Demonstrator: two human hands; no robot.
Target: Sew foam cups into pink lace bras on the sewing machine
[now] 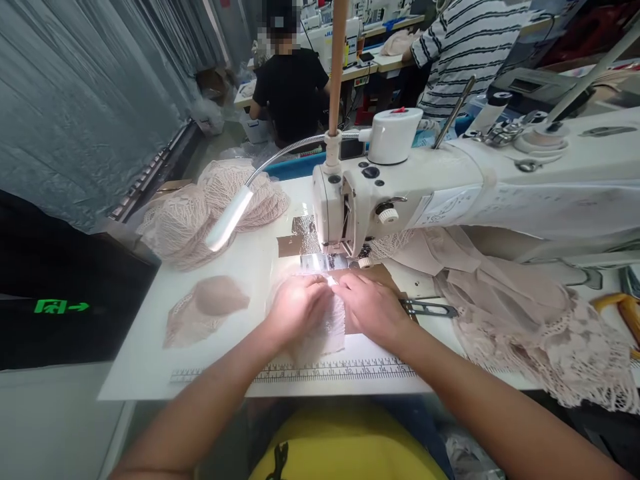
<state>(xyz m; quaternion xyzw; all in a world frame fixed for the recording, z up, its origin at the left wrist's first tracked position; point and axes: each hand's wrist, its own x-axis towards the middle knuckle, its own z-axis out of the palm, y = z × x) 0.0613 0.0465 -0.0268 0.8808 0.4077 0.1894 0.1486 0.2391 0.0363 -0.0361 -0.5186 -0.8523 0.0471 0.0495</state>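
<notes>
My left hand (296, 308) and my right hand (373, 305) lie side by side on a pale pink lace piece (325, 333), just in front of the presser foot (334, 259) of a white sewing machine (450, 190). Both hands have their fingers curled and pinch the lace's far edge; bright lamp light washes out the fingertips. The lace rests on the white table (150, 360), over a printed ruler strip (320, 372) along the front edge.
A padded pink cup (210, 303) lies at my left, with a heap of lace pieces (200, 210) behind it under a gooseneck lamp (230, 217). More lace fabric (525, 313) spreads right. Tweezers (425, 308) lie by my right hand. Two people sit at the back.
</notes>
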